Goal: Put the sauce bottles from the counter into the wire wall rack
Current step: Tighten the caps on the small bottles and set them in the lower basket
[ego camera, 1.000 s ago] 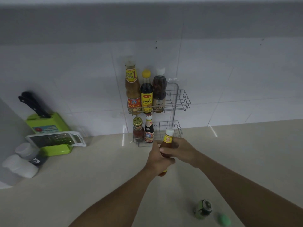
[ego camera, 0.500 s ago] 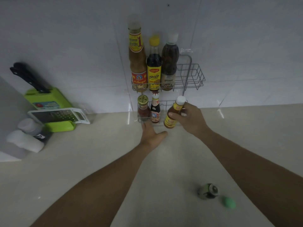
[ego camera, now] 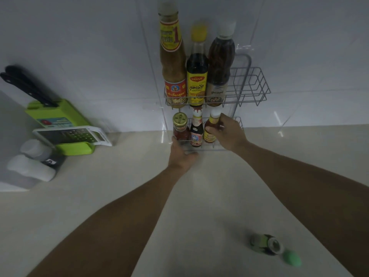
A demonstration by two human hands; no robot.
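Observation:
A two-tier wire wall rack (ego camera: 251, 86) hangs on the tiled wall. Its upper tier holds three tall sauce bottles (ego camera: 196, 76). In the lower tier stand a gold-capped red jar (ego camera: 180, 128) and a small dark bottle (ego camera: 196, 130). My right hand (ego camera: 229, 132) is shut on a small white-capped orange sauce bottle (ego camera: 210, 128), upright in the lower tier beside the dark bottle. My left hand (ego camera: 180, 154) rests with its fingers at the lower tier's front left edge, holding no bottle. A small bottle (ego camera: 266, 244) lies open on the counter, its green cap (ego camera: 292, 257) beside it.
A green knife block (ego camera: 58, 120) with black handles, a grater (ego camera: 73, 135) and two white-capped containers (ego camera: 32, 166) sit at the left of the counter. The right half of the upper tier holds nothing.
My right hand has carried the orange sauce bottle from above the counter into the lower tier. My left hand let go of it and moved to the rack's front edge. The view has moved closer.

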